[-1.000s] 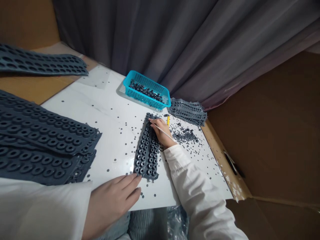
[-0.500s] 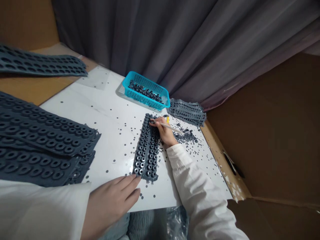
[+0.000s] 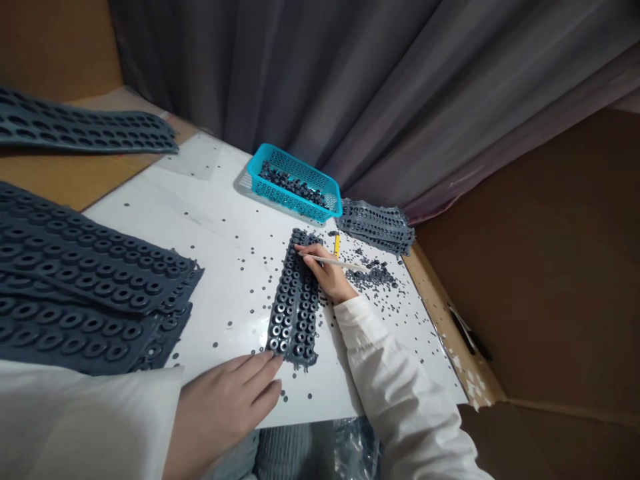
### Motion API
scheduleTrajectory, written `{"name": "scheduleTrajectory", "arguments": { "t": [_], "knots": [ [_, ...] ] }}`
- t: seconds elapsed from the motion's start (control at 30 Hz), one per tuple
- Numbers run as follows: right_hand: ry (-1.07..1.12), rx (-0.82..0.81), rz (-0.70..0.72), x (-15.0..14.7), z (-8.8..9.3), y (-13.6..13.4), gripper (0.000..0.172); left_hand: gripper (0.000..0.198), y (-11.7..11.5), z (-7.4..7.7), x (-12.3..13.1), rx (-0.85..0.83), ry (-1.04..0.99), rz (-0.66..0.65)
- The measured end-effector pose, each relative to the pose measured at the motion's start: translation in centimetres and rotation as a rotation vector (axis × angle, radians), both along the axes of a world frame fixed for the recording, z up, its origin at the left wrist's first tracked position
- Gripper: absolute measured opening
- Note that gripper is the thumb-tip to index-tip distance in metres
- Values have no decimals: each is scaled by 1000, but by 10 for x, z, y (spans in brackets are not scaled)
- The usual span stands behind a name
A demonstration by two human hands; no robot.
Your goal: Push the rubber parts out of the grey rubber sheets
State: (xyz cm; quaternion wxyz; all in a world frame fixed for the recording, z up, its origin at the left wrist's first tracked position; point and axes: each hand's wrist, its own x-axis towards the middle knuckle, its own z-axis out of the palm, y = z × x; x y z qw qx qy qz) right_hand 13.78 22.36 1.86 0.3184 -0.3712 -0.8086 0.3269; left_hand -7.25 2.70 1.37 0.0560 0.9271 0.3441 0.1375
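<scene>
A dark rubber sheet point(image 3: 297, 300) with rows of raised rings lies lengthwise on the white table. My right hand point(image 3: 327, 275) is closed round a thin pale stick point(image 3: 333, 261), whose tip is at the rings near the sheet's far end. Whether the tip is inside a ring is too small to tell. My left hand point(image 3: 233, 393) rests at the near left corner of the same sheet, fingers stretched out and fingertips touching its edge. Small black discs are scattered around, with a pile of black bits point(image 3: 375, 275) right of my right hand.
A blue basket point(image 3: 295, 203) holding small black parts stands at the back. Beside it lie ringed sheets point(image 3: 377, 223). Larger ringed sheets point(image 3: 90, 267) are stacked at left, with another sheet point(image 3: 85, 127) behind them. A yellow item point(image 3: 337, 245) lies past my right hand. Cardboard walls the right side.
My right hand and the stick's tip have moved slightly toward me along the sheet, uncovering more of the yellow item. My left hand stays at the near corner.
</scene>
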Motion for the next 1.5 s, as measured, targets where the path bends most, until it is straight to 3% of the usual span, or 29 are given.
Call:
{"name": "scheduleTrajectory", "arguments": {
  "t": [0.27, 0.5, 0.6, 0.77, 1.27, 1.5],
  "knots": [
    [-255, 233, 6, 4, -1, 1, 21, 40, 0, 0, -1, -63, 48, -18],
    [-237, 340, -128, 5, -4, 19, 22, 38, -1, -4, 0, -5, 40, 7],
    [-156, 283, -158, 5, -3, 19, 23, 42, -1, -7, 1, -4, 41, 0],
    [-69, 105, -80, 1, -6, 11, 26, 50, 1, -12, -2, -34, 37, -76],
    [-15, 123, -115, 2, -7, 11, 28, 47, -2, -7, 1, -34, 48, -19],
    [-123, 182, -73, 4, -10, 14, 25, 45, -1, -7, 1, -65, 54, -21]
  ]
}}
